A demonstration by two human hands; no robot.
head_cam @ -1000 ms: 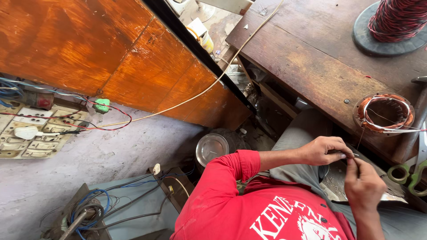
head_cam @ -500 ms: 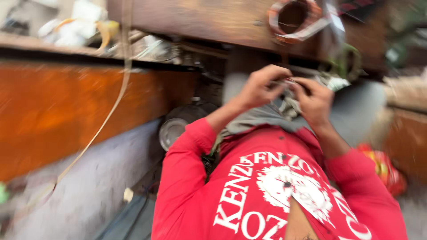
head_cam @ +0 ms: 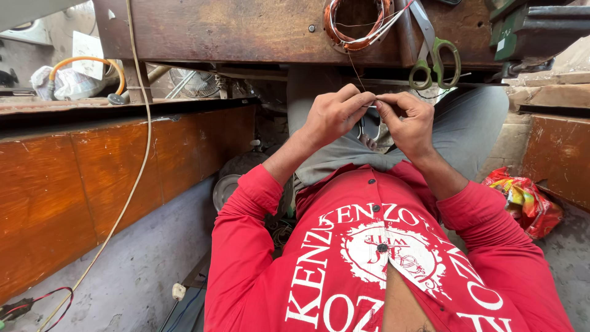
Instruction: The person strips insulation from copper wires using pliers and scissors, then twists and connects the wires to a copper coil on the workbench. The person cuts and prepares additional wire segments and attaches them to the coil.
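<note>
My left hand (head_cam: 335, 114) and my right hand (head_cam: 410, 123) meet over my lap, just below the edge of the wooden bench (head_cam: 246, 31). The fingertips of both pinch a thin copper wire (head_cam: 373, 101) between them. A fine strand runs up from my fingers to a coil of copper wire (head_cam: 359, 27) lying on the bench edge. Green-handled scissors (head_cam: 433, 61) lie to the right of the coil, their handles hanging over the edge. My red shirt sleeves and grey trousers fill the lower middle of the view.
An orange-brown wooden panel (head_cam: 92, 184) stands on the left, with a cream cord (head_cam: 138, 178) hanging across it. A round metal part (head_cam: 224, 187) sits by my left elbow. A red and yellow plastic bag (head_cam: 522, 200) lies on the right. A dark green metal block (head_cam: 522, 31) sits at the top right.
The view has swung from the left wall to straight over my lap. Both hands stay together on the wire, now centred below the coil.
</note>
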